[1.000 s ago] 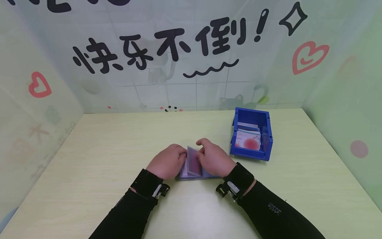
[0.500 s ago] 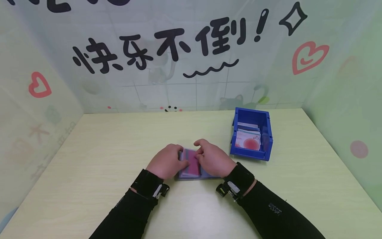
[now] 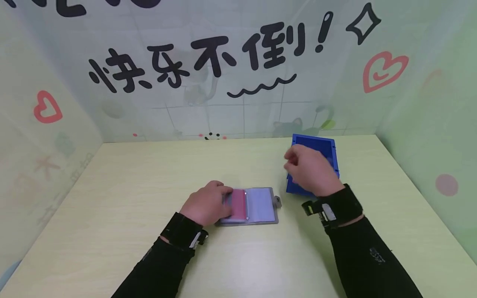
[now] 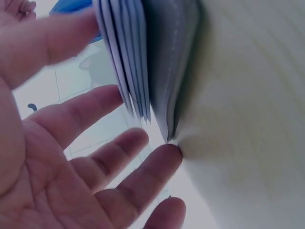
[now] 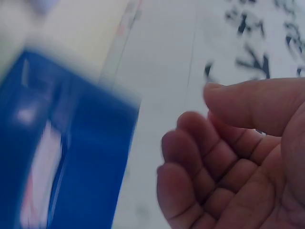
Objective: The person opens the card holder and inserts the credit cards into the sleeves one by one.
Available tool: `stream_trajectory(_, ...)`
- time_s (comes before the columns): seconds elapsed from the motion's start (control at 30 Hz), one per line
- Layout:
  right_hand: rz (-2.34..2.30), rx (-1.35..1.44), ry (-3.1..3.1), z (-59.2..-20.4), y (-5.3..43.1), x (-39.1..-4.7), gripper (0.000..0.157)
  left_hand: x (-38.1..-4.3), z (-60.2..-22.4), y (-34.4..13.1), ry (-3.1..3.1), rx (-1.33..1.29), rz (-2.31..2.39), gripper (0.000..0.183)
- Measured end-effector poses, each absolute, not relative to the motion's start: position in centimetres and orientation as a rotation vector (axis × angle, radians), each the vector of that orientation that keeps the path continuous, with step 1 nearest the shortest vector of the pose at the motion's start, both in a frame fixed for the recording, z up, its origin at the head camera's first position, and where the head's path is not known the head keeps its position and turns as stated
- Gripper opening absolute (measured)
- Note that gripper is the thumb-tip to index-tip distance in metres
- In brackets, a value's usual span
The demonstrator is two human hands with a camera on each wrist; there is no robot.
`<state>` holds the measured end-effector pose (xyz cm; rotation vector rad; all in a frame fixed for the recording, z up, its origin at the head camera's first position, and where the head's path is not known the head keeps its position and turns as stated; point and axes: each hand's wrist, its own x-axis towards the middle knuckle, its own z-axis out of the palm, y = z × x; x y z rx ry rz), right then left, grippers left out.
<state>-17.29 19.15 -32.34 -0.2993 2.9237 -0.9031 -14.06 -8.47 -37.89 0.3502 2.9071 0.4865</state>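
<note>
A small grey card binder (image 3: 275, 215) lies spread open on the table, its pale lilac page (image 3: 261, 205) bare on the right side. A pink card (image 3: 239, 205) shows on the left-hand leaves. My left hand (image 3: 206, 203) rests at the binder's left edge with the thumb over the leaves. From the left wrist view, relaxed fingers touch or lie beside the edges of several stacked leaves (image 4: 126, 57). Loosely curled and holding nothing, my right hand (image 3: 311, 170) is over the blue bin (image 3: 316, 142), overlapping it and hiding most of its contents in the head view.
Inside the bin, pale cards (image 5: 43, 176) show blurred in the right wrist view. The binder's clasp (image 3: 277, 202) sticks out on its right side. A printed backdrop (image 3: 208, 120) stands along the back of the pale wooden table (image 3: 149, 174).
A raised leaf has come down onto the left side, its pink card now lying flat. My right hand has left the binder and moved right and back to the bin.
</note>
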Motion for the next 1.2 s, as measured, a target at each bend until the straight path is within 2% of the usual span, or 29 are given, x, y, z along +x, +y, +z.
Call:
stream_trajectory(0.1,-0.750,-0.164,2.956,-32.6,21.5,-18.1,0.033,-14.1,-38.0,-8.5,2.895,0.372,0.479,0.058)
stream_trajectory(0.23,-0.558,-0.192,2.933,-34.2,22.3,-19.4,0.040,-14.0,-38.0,-8.5,2.891,0.390,0.497,0.062)
stream_trajectory(0.57,-0.308,-0.180,2.998,-36.8,22.0,-20.5,0.029,-13.8,-38.0,-8.5,2.904,0.412,0.461,0.063)
stream_trajectory(0.93,-0.229,-0.168,3.013,-37.1,21.6,-20.4,0.043,-13.9,-38.2,-8.4,2.907,0.390,0.464,0.062)
stream_trajectory(1.13,-0.218,-0.192,3.005,-37.1,21.6,-20.5,0.057,-13.7,-38.2,-8.5,2.906,0.394,0.474,0.061)
stream_trajectory(1.2,-0.240,-0.178,3.003,-37.2,21.5,-20.6,0.056,-13.7,-38.2,-8.6,2.908,0.398,0.471,0.061)
